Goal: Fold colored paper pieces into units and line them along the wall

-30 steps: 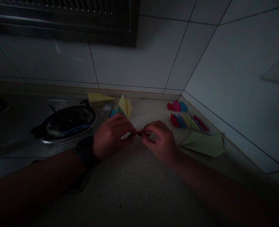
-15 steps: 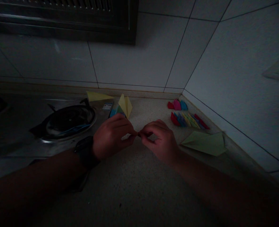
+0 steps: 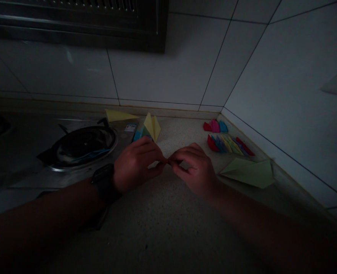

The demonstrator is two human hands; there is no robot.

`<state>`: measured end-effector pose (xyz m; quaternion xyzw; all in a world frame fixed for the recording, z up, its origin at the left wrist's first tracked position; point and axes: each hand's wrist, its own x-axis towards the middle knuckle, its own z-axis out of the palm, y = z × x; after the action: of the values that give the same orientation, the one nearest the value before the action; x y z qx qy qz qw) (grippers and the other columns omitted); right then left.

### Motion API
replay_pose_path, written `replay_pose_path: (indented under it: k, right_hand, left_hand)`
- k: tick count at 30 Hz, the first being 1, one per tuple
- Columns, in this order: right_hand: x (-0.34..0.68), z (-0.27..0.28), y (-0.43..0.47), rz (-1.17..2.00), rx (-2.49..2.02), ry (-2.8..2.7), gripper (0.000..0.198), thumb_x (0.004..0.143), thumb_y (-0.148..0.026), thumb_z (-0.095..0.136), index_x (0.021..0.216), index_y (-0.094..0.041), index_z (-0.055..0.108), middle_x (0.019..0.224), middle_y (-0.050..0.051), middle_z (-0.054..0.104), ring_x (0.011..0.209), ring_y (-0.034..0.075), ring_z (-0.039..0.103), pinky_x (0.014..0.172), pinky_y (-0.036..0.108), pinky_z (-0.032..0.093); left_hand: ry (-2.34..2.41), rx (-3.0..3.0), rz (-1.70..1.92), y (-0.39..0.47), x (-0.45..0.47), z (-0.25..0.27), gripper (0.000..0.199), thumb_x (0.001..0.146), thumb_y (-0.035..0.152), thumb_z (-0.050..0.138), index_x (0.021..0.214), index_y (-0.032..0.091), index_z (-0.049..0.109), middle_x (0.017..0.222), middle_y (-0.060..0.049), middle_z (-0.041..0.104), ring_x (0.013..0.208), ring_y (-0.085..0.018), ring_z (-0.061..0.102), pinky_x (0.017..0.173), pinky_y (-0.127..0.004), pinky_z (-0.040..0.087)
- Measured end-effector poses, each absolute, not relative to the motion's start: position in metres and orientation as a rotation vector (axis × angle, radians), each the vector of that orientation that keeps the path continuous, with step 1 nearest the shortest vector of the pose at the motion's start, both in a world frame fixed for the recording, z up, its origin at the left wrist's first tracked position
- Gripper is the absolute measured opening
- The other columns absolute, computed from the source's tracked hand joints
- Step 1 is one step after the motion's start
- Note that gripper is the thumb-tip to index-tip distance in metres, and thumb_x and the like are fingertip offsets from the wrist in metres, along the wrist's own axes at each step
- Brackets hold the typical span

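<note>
Over the speckled stone table (image 3: 162,228), the left hand (image 3: 135,163) and right hand (image 3: 195,169) meet fingertip to fingertip, each grip closed tight on a tiny, dimly lit piece of folded paper (image 3: 167,162) between them. Far right lies a row of small folded coloured paper pieces (image 3: 229,144); a pale green folded sheet (image 3: 249,173) lies nearer.

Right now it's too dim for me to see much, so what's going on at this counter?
A person is pinching a small paper piece between the left hand and right hand, just above the speckled counter. Folded coloured paper pieces lie in rows near the corner, a green folded sheet sits beside the right hand, and a gas burner is left.
</note>
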<state>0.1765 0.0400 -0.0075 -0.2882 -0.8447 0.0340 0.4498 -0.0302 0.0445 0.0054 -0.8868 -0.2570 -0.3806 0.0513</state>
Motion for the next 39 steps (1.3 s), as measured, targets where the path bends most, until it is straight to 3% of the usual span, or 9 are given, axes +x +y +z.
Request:
replay_pose_path:
  k: [10, 39]
  right_hand:
    - [0.1765, -0.0107, 0.0399, 0.046, -0.753, -2.03, 0.015, 0.08, -0.014, 0.065, 0.093, -0.02, 0.063, 0.092, 0.004, 0.064, 0.091, 0.019, 0.059, 0.083, 0.037, 0.045]
    - [0.1769, -0.0065, 0.0367, 0.019, -0.721, -2.143, 0.013, 0.089, -0.013, 0.056, 0.093, -0.021, 0.065, 0.093, 0.004, 0.065, 0.089, 0.019, 0.058, 0.082, 0.038, 0.043]
  left_hand:
    - [-0.933, -2.639, -1.258, 0.0485, -0.0321, 0.0038, 0.004, 0.082, 0.016, 0.064, 0.085, 0.016, 0.066, 0.078, -0.003, 0.066, 0.08, -0.018, 0.055, 0.073, -0.032, 0.046]
    - [-0.856, -2.673, -1.276, 0.0448, -0.03, 0.0051, 0.004, 0.08, 0.013, 0.064, 0.08, 0.017, 0.066, 0.077, -0.002, 0.065, 0.079, -0.018, 0.056, 0.072, -0.032, 0.046]
